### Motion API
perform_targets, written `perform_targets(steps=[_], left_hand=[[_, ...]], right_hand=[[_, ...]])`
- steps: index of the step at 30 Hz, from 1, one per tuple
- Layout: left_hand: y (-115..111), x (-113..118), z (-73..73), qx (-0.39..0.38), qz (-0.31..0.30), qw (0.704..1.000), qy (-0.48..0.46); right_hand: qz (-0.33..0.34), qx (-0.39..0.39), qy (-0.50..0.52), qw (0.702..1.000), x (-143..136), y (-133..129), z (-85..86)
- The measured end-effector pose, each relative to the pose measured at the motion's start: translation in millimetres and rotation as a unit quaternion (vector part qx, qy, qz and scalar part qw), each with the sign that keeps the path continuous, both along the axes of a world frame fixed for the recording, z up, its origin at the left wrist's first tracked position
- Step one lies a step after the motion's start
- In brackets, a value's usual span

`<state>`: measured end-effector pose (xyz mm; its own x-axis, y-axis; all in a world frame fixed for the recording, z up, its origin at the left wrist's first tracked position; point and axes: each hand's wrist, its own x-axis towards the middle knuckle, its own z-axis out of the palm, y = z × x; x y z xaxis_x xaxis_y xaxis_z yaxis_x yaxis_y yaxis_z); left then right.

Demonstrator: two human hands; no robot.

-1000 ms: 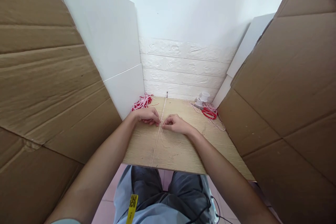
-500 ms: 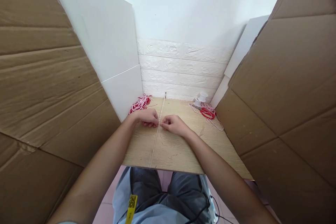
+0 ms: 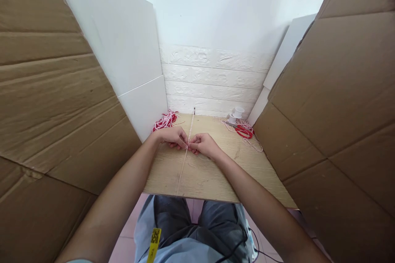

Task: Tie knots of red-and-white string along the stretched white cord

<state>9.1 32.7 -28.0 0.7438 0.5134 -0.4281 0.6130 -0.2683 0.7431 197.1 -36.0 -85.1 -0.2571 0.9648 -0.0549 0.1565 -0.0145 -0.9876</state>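
Observation:
A pale cord [image 3: 182,170] runs taut from a small dark peg [image 3: 194,109] at the back of the wooden board to its front edge. My left hand [image 3: 176,137] pinches thin thread at the cord from the left side. From the right, my right hand [image 3: 202,144] also pinches thread there, its fingertips meeting those of the left. A fine loose thread [image 3: 202,157] trails on the board below my right hand. The exact spot between the fingertips is too small to make out.
Red and white cords [image 3: 166,120] lie heaped at the back left. At the back right are red-handled scissors [image 3: 243,132], white spools [image 3: 237,112] and more cord. Cardboard walls [image 3: 339,131] flank the wooden board [image 3: 212,181] on both sides.
My two hands have come closer together, and their fingertips now meet at the cord. The loose thread's loop on the board has drawn up and shifted.

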Motion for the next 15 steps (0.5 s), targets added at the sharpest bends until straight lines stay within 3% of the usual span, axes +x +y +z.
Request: perform_targets(steps=[7,15], left_hand=[[-1,2,0.7,0.013,-0.013,1.000,-0.007],[-4,3,3.8,0.012,-0.011,1.000,-0.010]], right_hand=[[-0.002,0.023,-0.023,0.999,-1,3,-6.6],[0.001,0.021,-0.038,0.999,-2,-4,3.9]])
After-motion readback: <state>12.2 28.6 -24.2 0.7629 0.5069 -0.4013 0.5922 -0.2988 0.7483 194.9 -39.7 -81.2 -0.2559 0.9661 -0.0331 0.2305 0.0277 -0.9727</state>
